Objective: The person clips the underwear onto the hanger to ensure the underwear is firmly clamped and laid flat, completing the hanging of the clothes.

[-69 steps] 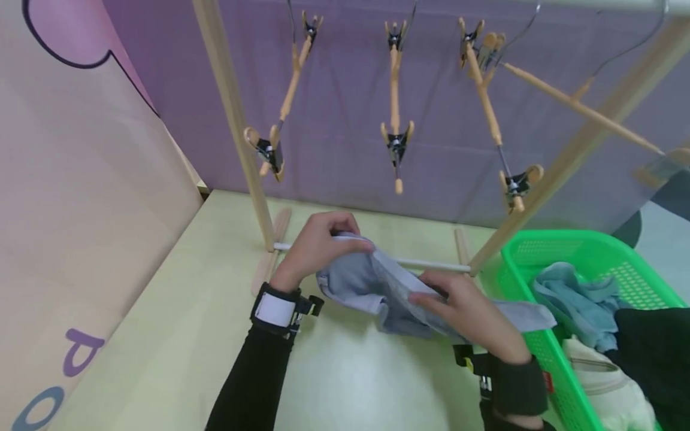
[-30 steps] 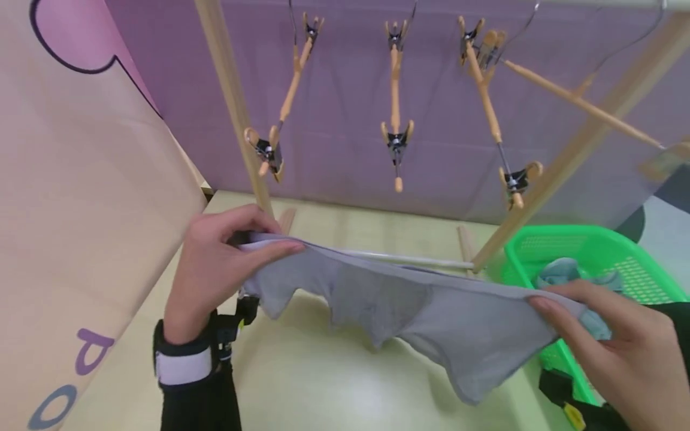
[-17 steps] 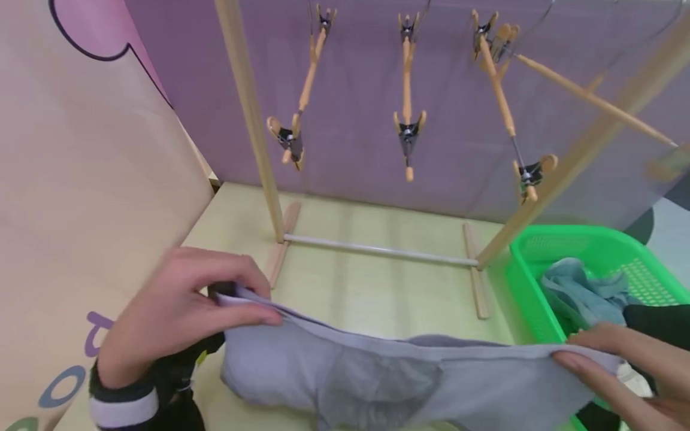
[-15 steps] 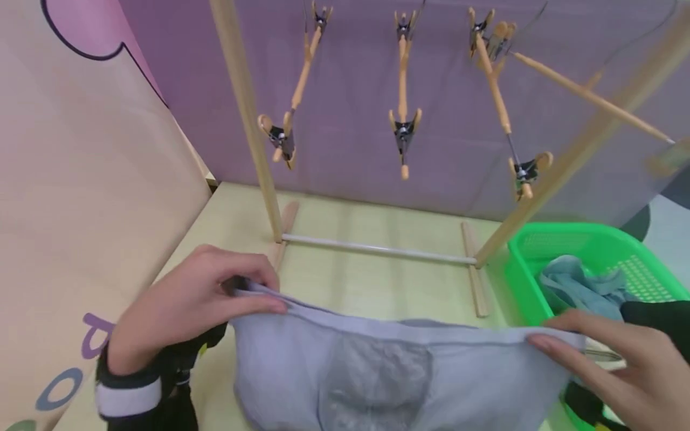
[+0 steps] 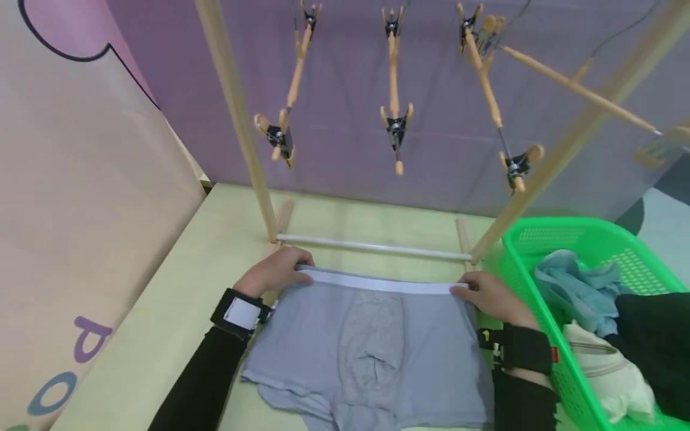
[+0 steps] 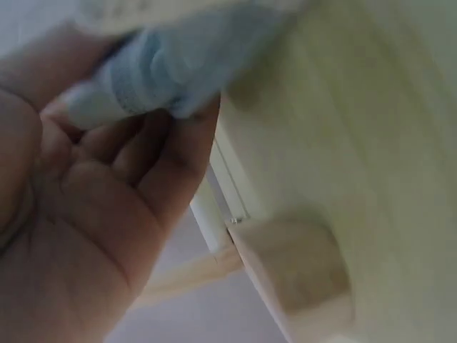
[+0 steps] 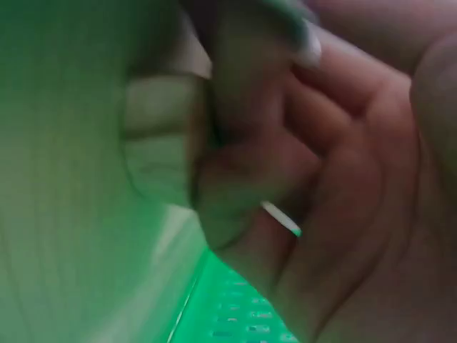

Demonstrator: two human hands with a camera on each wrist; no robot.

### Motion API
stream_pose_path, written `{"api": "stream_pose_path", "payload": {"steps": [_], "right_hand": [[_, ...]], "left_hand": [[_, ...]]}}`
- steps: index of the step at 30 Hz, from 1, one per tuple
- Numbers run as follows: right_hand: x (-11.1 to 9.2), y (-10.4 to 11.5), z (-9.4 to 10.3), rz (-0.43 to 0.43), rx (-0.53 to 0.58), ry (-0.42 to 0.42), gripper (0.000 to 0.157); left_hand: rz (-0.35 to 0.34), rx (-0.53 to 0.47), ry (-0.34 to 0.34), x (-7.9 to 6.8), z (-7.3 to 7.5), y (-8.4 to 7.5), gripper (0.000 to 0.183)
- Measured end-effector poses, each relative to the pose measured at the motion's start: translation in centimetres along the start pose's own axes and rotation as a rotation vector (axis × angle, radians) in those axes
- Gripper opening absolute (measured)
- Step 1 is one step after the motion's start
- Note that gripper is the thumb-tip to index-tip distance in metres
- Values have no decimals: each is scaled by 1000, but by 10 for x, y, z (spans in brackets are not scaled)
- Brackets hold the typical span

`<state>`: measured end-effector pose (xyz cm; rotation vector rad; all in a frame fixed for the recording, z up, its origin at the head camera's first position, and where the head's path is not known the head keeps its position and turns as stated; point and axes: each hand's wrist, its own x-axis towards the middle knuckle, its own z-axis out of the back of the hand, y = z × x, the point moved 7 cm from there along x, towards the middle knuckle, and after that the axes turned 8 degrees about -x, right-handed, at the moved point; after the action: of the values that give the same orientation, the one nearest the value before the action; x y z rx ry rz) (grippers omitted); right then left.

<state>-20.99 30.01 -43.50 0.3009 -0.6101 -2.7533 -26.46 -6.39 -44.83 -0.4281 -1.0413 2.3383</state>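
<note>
Grey boxer briefs point(image 5: 307, 335) with a pale waistband and a darker front panel lie spread over the tabletop in the head view, waistband toward the rack. My left hand point(image 5: 277, 272) pinches the waistband's left end between thumb and fingers. At the opposite end my right hand point(image 5: 493, 296) pinches the same band. In the left wrist view, a blurred bit of the briefs point(image 6: 153, 75) sits between thumb and fingers of the left hand point(image 6: 93, 193). The right wrist view is blurred and shows the curled fingers of the right hand point(image 7: 343, 186).
A wooden rack with a white lower bar point(image 5: 372, 246) stands just beyond the briefs. Several wooden clip hangers point(image 5: 393, 78) hang above. At right, a green basket point(image 5: 560, 224) holds a teal cloth point(image 5: 579, 287), a white one point(image 5: 609, 374) and a black one point(image 5: 654, 353).
The briefs, bunched at first, were stretched out between both hands and raised close to the camera. Now they are down on the tabletop, laid out flatter, with both hands still on the waistband.
</note>
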Motion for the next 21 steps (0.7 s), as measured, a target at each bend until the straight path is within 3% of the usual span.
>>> {"api": "stream_pose_path", "payload": {"steps": [4,14,18,21], "right_hand": [[4,-5,-2,-43,16,-20,18],[5,-4,-1,-33,-13,-36,17],[2,-5,0,-22,11,-34,18],[1,-5,2,-20,35,-40,19]], "left_hand": [[7,-40,-47,-1,6,4,12],[32,-89,-61,-3,11,7,12],[97,-66,-71,-5,14,7,10],[151,-22,-110,-10,25,7,14]]}}
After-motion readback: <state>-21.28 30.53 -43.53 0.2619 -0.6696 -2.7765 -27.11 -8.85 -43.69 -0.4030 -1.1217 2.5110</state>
